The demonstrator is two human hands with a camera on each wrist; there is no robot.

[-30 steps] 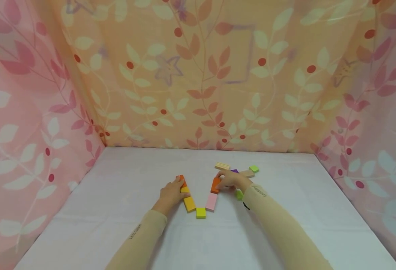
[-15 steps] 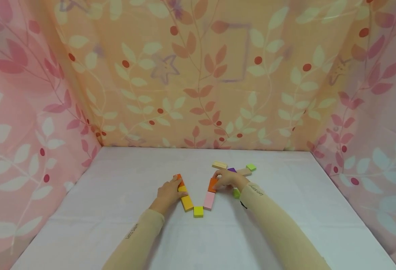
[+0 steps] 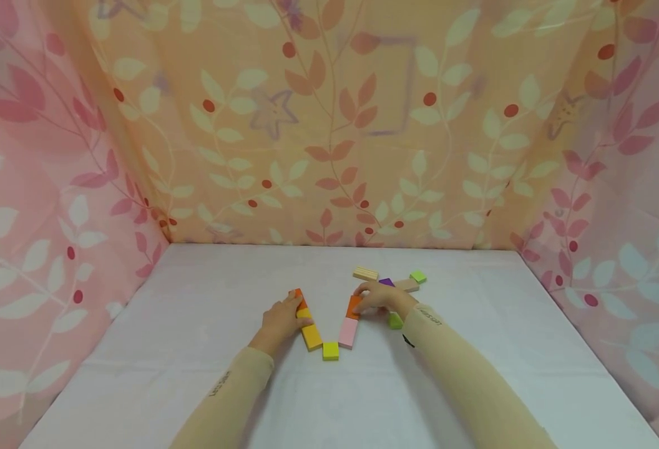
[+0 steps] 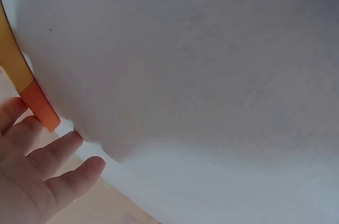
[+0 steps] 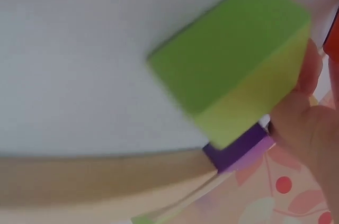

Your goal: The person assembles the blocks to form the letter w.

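Note:
A slanted row on the left holds an orange block (image 3: pixel 299 299), a yellow block (image 3: pixel 304 313) and a deeper yellow block (image 3: pixel 312 338). My left hand (image 3: pixel 281 324) lies along its outer side, fingertips touching the orange block and thumb at the yellow one. In the left wrist view the fingers (image 4: pixel 58 152) are spread, fairly straight. At the bottom sits a square yellow block (image 3: pixel 331 351). Rising to the right are a pink block (image 3: pixel 348 333) and a second orange block (image 3: pixel 353 306), pinched by my right hand (image 3: pixel 382 297); its far side is partly hidden.
Behind the right hand lie a grooved wooden block (image 3: pixel 366 274), a purple block (image 3: pixel 386 282), a plain wooden block (image 3: pixel 407 285) and a small green block (image 3: pixel 418 276). Another green block (image 5: pixel 228 49) sits close beside the right wrist. Floral cloth (image 3: pixel 329 125) walls the white table.

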